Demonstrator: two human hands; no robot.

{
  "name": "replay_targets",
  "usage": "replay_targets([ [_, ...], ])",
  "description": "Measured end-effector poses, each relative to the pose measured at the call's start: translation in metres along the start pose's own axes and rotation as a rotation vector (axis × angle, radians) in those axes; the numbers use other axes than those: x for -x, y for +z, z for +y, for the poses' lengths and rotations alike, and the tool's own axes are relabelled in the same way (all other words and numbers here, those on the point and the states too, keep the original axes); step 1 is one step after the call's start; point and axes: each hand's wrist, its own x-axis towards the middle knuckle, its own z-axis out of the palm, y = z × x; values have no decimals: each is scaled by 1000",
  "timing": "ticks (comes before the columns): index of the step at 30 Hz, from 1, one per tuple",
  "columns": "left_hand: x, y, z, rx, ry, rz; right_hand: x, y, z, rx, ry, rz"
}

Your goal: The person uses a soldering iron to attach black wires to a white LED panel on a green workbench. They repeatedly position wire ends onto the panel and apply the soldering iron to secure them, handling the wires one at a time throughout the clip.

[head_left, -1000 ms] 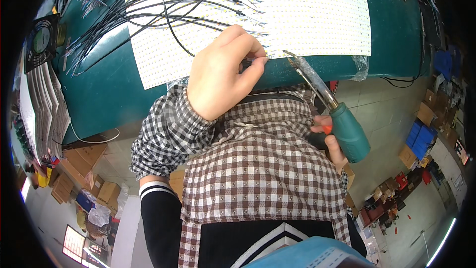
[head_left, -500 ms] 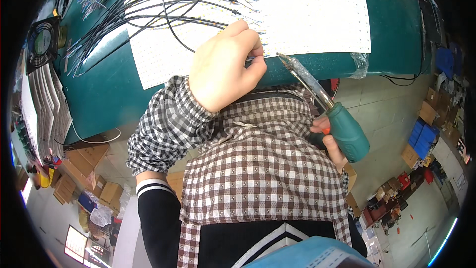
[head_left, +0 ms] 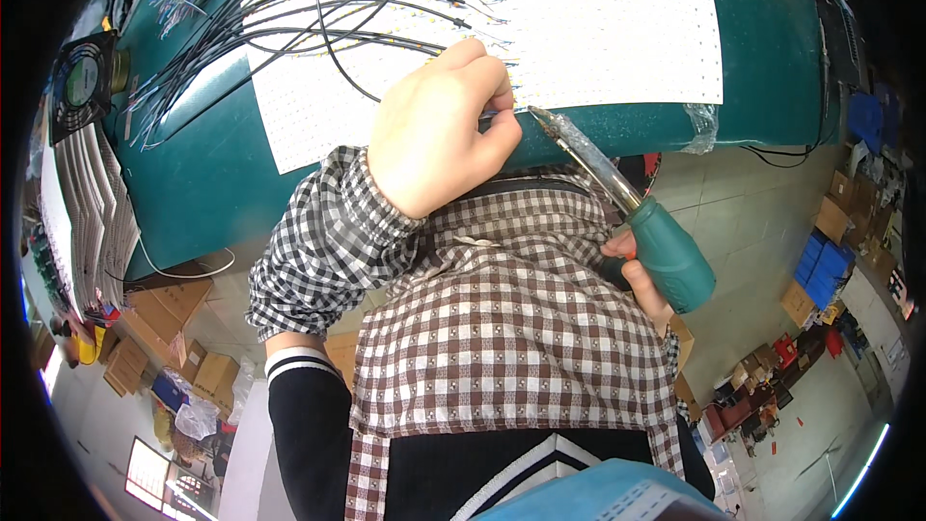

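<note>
My left hand (head_left: 442, 130) is closed in a pinch at the front edge of the white perforated sheet (head_left: 617, 29). A dark cable end (head_left: 486, 121) shows between its thumb and fingers, mostly hidden by them. Under my right hand's grip (head_left: 648, 291), partly covered by the tool, is a soldering iron with a green handle (head_left: 672, 259). Its metal tip (head_left: 536, 114) points up and left, close to the left fingertips; whether it touches the wire I cannot tell. Black cables (head_left: 357, 37) lie in a row across the sheet, their thin stripped wires toward its middle.
The green table (head_left: 193, 222) carries a black fan (head_left: 85, 87) and a stack of white sheets (head_left: 89, 203) at the left. Clear plastic film (head_left: 700, 127) hangs at the front edge on the right. Cardboard boxes (head_left: 214, 376) stand on the floor.
The soldering iron in my right hand has shifted slightly left, its tip nearer the left fingertips. My left hand stays almost where it was.
</note>
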Motion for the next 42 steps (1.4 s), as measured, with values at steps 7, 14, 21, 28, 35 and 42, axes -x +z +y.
replay_targets([
  [7,1,1,-1,-3,-1,-4,-1,0,2,39,-13,-8],
  [14,1,0,0,-1,-5,-7,-1,-2,4,39,-19,-22],
  [21,1,0,0,3,-8,-8,-2,-3,1,31,-48,-52],
  [28,2,1,-1,8,-13,-9,-2,5,-7,-104,29,15],
  [35,8,1,3,-1,12,37,-21,7,-22,-345,-23,67],
  [42,18,-45,16,-133,108,9,-185,-56,-25,-788,-203,156],
])
